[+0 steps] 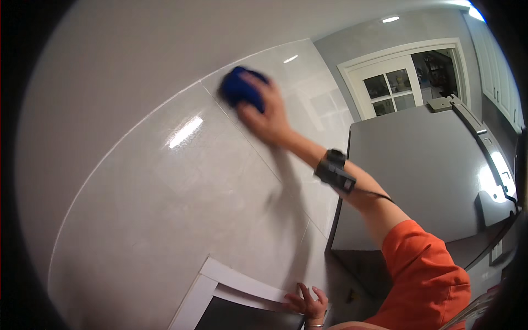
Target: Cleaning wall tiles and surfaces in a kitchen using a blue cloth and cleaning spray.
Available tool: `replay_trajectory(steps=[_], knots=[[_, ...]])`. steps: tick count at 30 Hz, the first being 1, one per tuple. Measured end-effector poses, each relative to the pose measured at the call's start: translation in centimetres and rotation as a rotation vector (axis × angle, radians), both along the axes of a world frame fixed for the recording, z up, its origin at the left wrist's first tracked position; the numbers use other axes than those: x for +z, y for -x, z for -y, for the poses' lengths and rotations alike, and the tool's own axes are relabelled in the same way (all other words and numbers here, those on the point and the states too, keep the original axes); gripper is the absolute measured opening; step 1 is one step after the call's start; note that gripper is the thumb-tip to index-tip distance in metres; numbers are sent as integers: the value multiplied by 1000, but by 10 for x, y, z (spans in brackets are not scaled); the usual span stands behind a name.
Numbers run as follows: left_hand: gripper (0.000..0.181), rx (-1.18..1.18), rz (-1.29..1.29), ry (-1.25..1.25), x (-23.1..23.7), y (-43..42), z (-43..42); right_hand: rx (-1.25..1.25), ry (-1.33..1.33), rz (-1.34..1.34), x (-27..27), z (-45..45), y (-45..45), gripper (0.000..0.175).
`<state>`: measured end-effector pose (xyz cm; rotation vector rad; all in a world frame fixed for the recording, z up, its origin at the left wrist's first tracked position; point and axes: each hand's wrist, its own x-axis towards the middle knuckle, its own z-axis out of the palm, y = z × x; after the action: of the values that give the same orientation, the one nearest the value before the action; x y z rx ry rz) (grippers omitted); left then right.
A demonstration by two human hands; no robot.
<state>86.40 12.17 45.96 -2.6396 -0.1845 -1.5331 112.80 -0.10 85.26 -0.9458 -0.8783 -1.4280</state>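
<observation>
My right hand (268,111) presses a bunched blue cloth (243,88) against the glossy light tiled wall (185,185), close to its upper border line. Both hand and cloth are blurred, and the fingers partly hide the cloth. A black strapped device (335,173) with a thin cable sits on my right forearm. Low in the view, my left hand (309,303) has its fingers apart beside the top rail of a white frame (243,280). Whether its fingertips touch the frame cannot be made out. A thin bracelet (316,326) circles that wrist.
A tall grey refrigerator (404,173) stands to the right of the wall, with a small box (439,104) on top. Behind it is a white door (392,88) with glass panes. Pale cabinets (493,70) line the far right. A dark panel (247,315) fills the white frame.
</observation>
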Motion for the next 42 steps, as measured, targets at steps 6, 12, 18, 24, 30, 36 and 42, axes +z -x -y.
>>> replay_trajectory(steps=[6,12,18,24,30,36,42], knots=[[58,31,-25,-88,2,1,10,-159,-249,-745,-72,70,-144,57],[48,73,23,-167,14,-3,8,-259,-321,-1028,-166,29,-96,55],[47,-25,48,-66,12,-7,3,90,481,-83,-198,-24,137,58],[55,-47,-123,28,10,7,0,-155,832,701,-196,-33,150,45],[56,-34,-59,-86,12,5,6,-118,-122,-504,-129,8,9,42],[53,6,-22,-124,7,-6,3,-242,-172,-205,-106,-55,86,39],[48,-88,-56,-26,3,0,-5,-141,304,409,-143,-69,195,41]])
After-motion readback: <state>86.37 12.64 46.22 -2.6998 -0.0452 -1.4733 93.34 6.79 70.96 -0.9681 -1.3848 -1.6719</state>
